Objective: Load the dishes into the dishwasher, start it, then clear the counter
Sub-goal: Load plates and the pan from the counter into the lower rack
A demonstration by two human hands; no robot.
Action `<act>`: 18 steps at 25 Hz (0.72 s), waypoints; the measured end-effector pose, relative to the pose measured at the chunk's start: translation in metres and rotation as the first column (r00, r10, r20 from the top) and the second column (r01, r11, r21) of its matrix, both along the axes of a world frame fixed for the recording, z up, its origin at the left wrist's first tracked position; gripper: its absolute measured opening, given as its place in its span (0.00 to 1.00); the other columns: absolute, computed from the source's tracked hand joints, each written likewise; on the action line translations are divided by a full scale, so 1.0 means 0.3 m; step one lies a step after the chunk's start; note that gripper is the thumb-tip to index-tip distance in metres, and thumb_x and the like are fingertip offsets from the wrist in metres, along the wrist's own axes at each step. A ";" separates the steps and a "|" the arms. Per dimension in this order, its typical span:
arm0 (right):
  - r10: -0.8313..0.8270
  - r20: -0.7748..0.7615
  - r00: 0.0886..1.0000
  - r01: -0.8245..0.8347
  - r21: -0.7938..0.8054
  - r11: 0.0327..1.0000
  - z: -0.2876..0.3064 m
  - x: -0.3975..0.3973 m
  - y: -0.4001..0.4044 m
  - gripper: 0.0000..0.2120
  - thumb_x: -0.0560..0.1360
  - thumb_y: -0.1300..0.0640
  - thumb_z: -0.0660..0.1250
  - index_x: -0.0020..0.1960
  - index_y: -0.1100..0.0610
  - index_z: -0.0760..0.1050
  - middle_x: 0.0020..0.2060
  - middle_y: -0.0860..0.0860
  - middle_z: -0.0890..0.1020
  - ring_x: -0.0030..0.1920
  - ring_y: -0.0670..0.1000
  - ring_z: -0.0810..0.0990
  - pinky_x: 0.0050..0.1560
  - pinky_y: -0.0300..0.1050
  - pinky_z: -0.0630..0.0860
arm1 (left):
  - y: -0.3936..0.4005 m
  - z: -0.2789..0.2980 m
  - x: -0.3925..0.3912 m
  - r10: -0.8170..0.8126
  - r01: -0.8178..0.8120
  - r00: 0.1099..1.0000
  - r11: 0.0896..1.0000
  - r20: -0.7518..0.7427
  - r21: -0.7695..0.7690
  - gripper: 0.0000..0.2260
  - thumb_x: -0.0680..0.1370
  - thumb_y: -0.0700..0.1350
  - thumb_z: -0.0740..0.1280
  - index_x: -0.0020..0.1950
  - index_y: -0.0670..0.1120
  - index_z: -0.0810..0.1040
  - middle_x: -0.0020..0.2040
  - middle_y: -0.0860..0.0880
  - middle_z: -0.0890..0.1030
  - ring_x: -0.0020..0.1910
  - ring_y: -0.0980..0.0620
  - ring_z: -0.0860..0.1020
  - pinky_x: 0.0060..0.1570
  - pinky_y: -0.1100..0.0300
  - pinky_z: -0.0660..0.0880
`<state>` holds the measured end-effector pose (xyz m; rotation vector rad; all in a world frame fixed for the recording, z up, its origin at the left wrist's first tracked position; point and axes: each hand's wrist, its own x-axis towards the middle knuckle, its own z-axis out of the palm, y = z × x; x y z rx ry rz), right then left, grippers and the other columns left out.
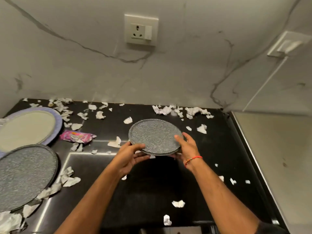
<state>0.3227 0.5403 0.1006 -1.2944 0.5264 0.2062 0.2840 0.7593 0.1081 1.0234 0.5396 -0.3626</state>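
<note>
Both hands hold the small speckled grey plate (155,138) just above the black counter (219,149). The left hand (130,155) grips its near-left rim, the right hand (185,146) its right rim. It could slip and crack if one hand lets go. It is round, face up, nearly flat, with no long side.
</note>
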 end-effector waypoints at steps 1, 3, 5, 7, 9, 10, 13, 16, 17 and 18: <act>-0.089 0.039 0.995 0.092 -0.069 0.993 -0.001 -0.031 -0.040 0.27 0.77 0.64 0.68 0.74 0.56 0.65 0.62 0.57 0.78 0.57 0.58 0.81 0.46 0.52 0.82 | -0.045 -0.009 -0.043 -0.093 0.093 0.996 0.995 0.007 -0.027 0.11 0.78 0.32 0.67 0.59 0.40 0.75 0.52 0.39 0.84 0.44 0.41 0.85 0.39 0.50 0.84; -0.199 0.128 0.972 0.216 -0.135 0.967 0.002 -0.110 -0.144 0.24 0.77 0.67 0.67 0.71 0.56 0.70 0.61 0.56 0.80 0.55 0.52 0.82 0.51 0.45 0.80 | -0.137 -0.011 -0.115 -0.234 0.235 0.971 0.972 0.040 -0.007 0.14 0.78 0.35 0.69 0.63 0.42 0.73 0.51 0.40 0.85 0.45 0.40 0.85 0.43 0.46 0.84; -0.204 0.200 0.958 0.233 -0.134 0.963 0.028 -0.203 -0.257 0.22 0.78 0.66 0.66 0.70 0.53 0.72 0.59 0.51 0.81 0.53 0.48 0.82 0.47 0.40 0.80 | -0.212 -0.001 -0.157 -0.234 0.228 0.970 0.970 0.070 0.079 0.16 0.79 0.42 0.71 0.65 0.46 0.73 0.52 0.42 0.85 0.47 0.39 0.85 0.41 0.46 0.83; -0.168 0.275 0.947 0.217 -0.160 0.963 0.064 -0.323 -0.406 0.22 0.78 0.66 0.65 0.69 0.51 0.73 0.57 0.48 0.82 0.54 0.47 0.83 0.45 0.38 0.80 | -0.306 0.036 -0.180 -0.188 0.160 0.974 0.966 0.128 0.202 0.16 0.80 0.47 0.70 0.67 0.50 0.74 0.58 0.44 0.83 0.51 0.42 0.83 0.37 0.50 0.83; -0.104 0.329 0.939 0.186 -0.229 0.956 0.098 -0.460 -0.567 0.22 0.79 0.68 0.65 0.69 0.51 0.74 0.56 0.47 0.84 0.54 0.48 0.83 0.49 0.39 0.80 | -0.427 0.077 -0.210 -0.274 0.190 0.935 0.923 0.224 0.334 0.14 0.83 0.49 0.66 0.68 0.52 0.76 0.60 0.46 0.82 0.51 0.48 0.82 0.36 0.54 0.82; -0.079 0.342 0.936 0.175 -0.259 0.950 0.112 -0.539 -0.647 0.22 0.79 0.68 0.64 0.68 0.50 0.74 0.56 0.48 0.84 0.55 0.48 0.83 0.52 0.40 0.80 | -0.500 0.087 -0.236 -0.362 0.246 0.893 0.890 0.266 0.384 0.13 0.83 0.48 0.65 0.68 0.51 0.77 0.60 0.46 0.83 0.50 0.50 0.81 0.36 0.57 0.81; -0.155 0.362 0.919 0.257 -0.253 0.933 0.110 -0.822 -0.900 0.20 0.78 0.66 0.66 0.68 0.51 0.75 0.60 0.54 0.82 0.58 0.54 0.81 0.59 0.49 0.79 | -0.778 0.093 -0.375 -0.588 0.390 0.737 0.773 0.334 0.500 0.14 0.84 0.39 0.63 0.68 0.47 0.78 0.58 0.49 0.85 0.48 0.56 0.82 0.40 0.62 0.81; -0.364 0.303 0.881 0.419 -0.142 0.897 0.079 -1.159 -1.123 0.15 0.77 0.66 0.68 0.62 0.56 0.77 0.51 0.51 0.86 0.49 0.50 0.84 0.52 0.46 0.81 | -1.079 0.066 -0.574 -0.648 0.407 0.683 0.721 0.338 0.561 0.13 0.82 0.34 0.64 0.64 0.45 0.79 0.51 0.49 0.85 0.45 0.55 0.83 0.41 0.63 0.80; -0.407 0.272 0.872 0.451 -0.123 0.884 0.066 -1.273 -1.182 0.12 0.77 0.66 0.67 0.58 0.56 0.78 0.47 0.48 0.87 0.47 0.48 0.85 0.49 0.43 0.82 | -1.167 0.054 -0.642 -0.651 0.414 0.686 0.717 0.325 0.561 0.12 0.82 0.33 0.64 0.63 0.44 0.79 0.51 0.49 0.85 0.46 0.53 0.83 0.43 0.60 0.80; -0.437 0.245 0.865 0.475 -0.122 0.871 0.053 -1.398 -1.254 0.10 0.78 0.65 0.67 0.56 0.55 0.79 0.45 0.47 0.87 0.47 0.48 0.85 0.48 0.42 0.81 | -1.268 0.039 -0.718 -0.658 0.430 0.688 0.709 0.307 0.559 0.12 0.82 0.34 0.65 0.63 0.43 0.78 0.51 0.49 0.85 0.47 0.52 0.83 0.45 0.57 0.81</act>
